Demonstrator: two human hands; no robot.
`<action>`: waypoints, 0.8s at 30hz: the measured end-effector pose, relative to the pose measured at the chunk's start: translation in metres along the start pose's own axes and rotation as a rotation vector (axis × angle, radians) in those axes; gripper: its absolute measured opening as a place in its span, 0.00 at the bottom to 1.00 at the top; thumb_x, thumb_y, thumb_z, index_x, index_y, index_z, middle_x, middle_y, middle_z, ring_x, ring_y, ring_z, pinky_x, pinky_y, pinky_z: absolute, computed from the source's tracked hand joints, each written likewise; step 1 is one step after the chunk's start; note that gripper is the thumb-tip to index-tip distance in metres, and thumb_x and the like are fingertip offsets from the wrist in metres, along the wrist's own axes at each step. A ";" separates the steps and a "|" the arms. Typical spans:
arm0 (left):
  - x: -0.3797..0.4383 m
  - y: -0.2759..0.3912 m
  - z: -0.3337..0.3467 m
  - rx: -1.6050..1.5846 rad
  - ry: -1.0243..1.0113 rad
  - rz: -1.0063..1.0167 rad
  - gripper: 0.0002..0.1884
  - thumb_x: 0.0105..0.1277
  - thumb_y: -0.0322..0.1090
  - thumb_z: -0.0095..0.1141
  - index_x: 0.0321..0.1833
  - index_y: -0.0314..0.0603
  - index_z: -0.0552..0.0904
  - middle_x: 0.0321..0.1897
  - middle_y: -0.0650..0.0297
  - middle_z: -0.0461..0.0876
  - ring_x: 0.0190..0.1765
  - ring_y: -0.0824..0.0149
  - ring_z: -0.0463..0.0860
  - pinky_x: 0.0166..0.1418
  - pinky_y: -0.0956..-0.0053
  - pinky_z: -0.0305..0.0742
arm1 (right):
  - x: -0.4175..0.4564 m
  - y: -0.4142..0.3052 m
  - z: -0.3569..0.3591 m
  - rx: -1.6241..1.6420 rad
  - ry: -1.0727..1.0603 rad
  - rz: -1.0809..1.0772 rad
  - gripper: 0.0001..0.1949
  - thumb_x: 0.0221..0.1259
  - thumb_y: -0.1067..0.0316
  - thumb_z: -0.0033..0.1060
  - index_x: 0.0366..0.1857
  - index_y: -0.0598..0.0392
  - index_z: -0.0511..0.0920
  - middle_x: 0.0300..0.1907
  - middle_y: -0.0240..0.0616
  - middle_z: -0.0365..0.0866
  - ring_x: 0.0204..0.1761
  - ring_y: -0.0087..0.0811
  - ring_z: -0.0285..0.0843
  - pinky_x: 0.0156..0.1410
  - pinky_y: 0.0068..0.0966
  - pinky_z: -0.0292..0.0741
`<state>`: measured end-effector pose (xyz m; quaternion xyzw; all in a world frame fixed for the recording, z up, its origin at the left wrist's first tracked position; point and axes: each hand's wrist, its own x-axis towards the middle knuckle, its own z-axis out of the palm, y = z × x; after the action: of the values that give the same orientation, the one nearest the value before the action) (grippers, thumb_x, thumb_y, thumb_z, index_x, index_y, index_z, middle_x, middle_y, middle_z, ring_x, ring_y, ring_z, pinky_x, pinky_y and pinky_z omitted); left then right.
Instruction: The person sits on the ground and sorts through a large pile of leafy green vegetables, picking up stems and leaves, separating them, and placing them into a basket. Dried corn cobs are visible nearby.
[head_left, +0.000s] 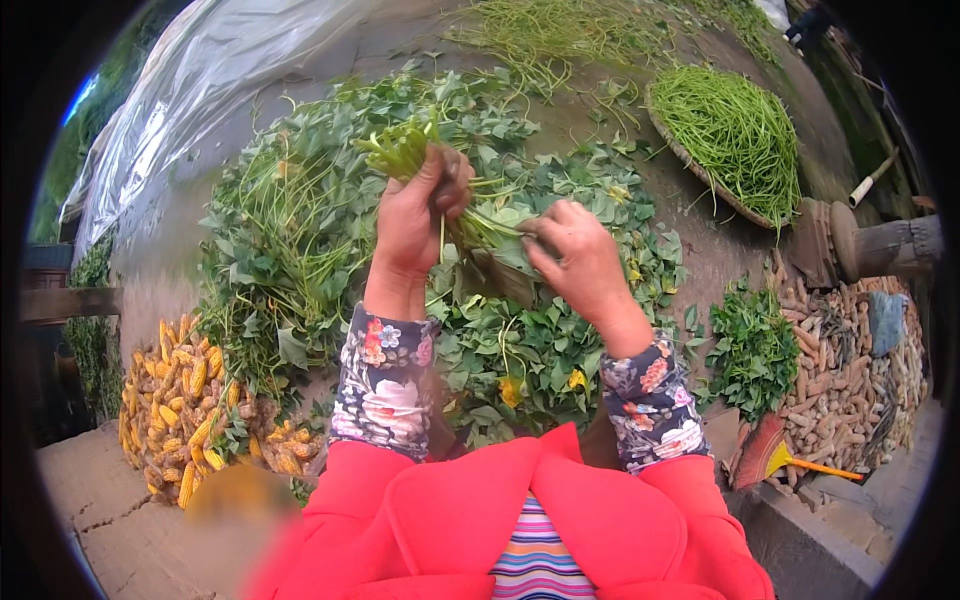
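A bundle of green leaf stalks (397, 150) stands up out of my left hand (420, 206), whose fingers are closed around it. Stems and leaves from the same bundle hang down to the right, below the fist. There my right hand (577, 262) pinches a thin stem or leaf between thumb and fingertips; the exact grip is partly hidden. Under both hands spreads a heap of leafy green vines (292, 240), likely sweet potato. Loose leaves (517, 352), a few of them yellow, lie close in front of me.
Corn cobs (176, 397) are piled at the left. A round woven basket (697, 169) holds stripped green stalks (727, 135). At the right are shelled cobs (832, 367), a leafy pile (752, 345) and a broom (769, 454). Clear plastic sheeting (180, 97) covers the upper left.
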<state>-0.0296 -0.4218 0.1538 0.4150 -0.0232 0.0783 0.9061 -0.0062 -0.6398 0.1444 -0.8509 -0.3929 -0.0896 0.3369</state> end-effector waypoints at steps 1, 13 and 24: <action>0.000 0.000 0.001 0.008 0.016 0.001 0.17 0.83 0.46 0.49 0.39 0.39 0.72 0.27 0.70 0.64 0.27 0.80 0.59 0.29 0.85 0.59 | 0.000 -0.001 0.003 0.017 -0.009 0.008 0.06 0.61 0.67 0.68 0.39 0.55 0.85 0.36 0.39 0.77 0.44 0.43 0.79 0.52 0.38 0.77; 0.001 0.004 0.000 -0.032 0.019 0.012 0.18 0.84 0.48 0.46 0.39 0.42 0.70 0.24 0.73 0.60 0.27 0.77 0.58 0.30 0.84 0.58 | 0.007 0.018 -0.007 0.165 0.278 0.333 0.05 0.62 0.70 0.64 0.34 0.58 0.84 0.35 0.43 0.81 0.35 0.42 0.83 0.42 0.36 0.79; 0.004 -0.012 -0.013 -0.034 0.296 0.054 0.15 0.81 0.47 0.53 0.41 0.43 0.75 0.28 0.70 0.67 0.31 0.73 0.66 0.35 0.79 0.63 | 0.006 -0.017 0.010 -0.020 0.085 -0.018 0.06 0.60 0.67 0.70 0.38 0.54 0.83 0.35 0.39 0.78 0.38 0.41 0.81 0.44 0.36 0.79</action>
<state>-0.0238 -0.4193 0.1362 0.3828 0.0980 0.1628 0.9041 -0.0158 -0.6221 0.1478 -0.8460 -0.3851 -0.1327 0.3442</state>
